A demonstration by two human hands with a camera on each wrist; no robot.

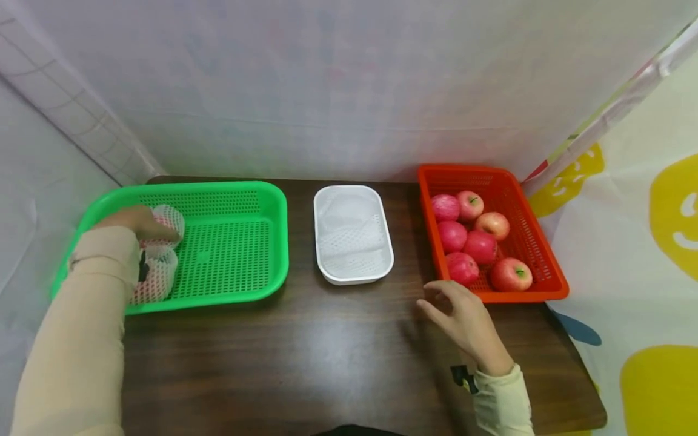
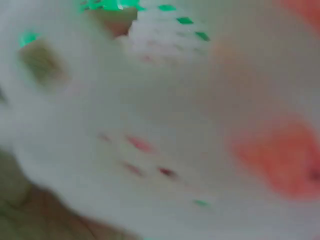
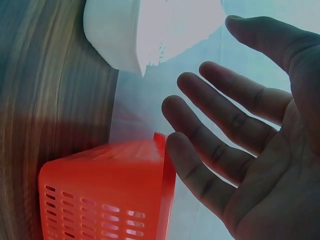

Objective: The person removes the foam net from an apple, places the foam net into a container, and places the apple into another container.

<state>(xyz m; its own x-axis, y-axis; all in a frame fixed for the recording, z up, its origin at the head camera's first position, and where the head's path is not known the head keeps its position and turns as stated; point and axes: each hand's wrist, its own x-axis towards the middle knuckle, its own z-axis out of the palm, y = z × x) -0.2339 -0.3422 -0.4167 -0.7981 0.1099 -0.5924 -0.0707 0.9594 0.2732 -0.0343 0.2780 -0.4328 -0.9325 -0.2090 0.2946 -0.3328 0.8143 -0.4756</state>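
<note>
In the green basket (image 1: 234,257) at the left, my left hand (image 1: 131,221) grips an apple in a white foam net (image 1: 170,219). A second netted apple (image 1: 155,280) lies nearer to me, partly under the wrist. White foam netting (image 2: 150,115) fills the left wrist view, blurred, with a fingertip (image 2: 117,21) against it near the top. My right hand (image 1: 466,321) hovers in front of the red basket (image 1: 504,297), fingers spread and relaxed, holding nothing. Several bare apples (image 1: 481,246) lie in that basket, mostly along its left side.
Between the two baskets stands a small white basket (image 1: 354,280) with white foam nets (image 1: 351,237) inside. All three rest on a dark wooden table (image 1: 327,351). A white cloth wall (image 1: 338,91) rises behind, and a yellow-patterned cloth (image 1: 643,290) hangs at the right.
</note>
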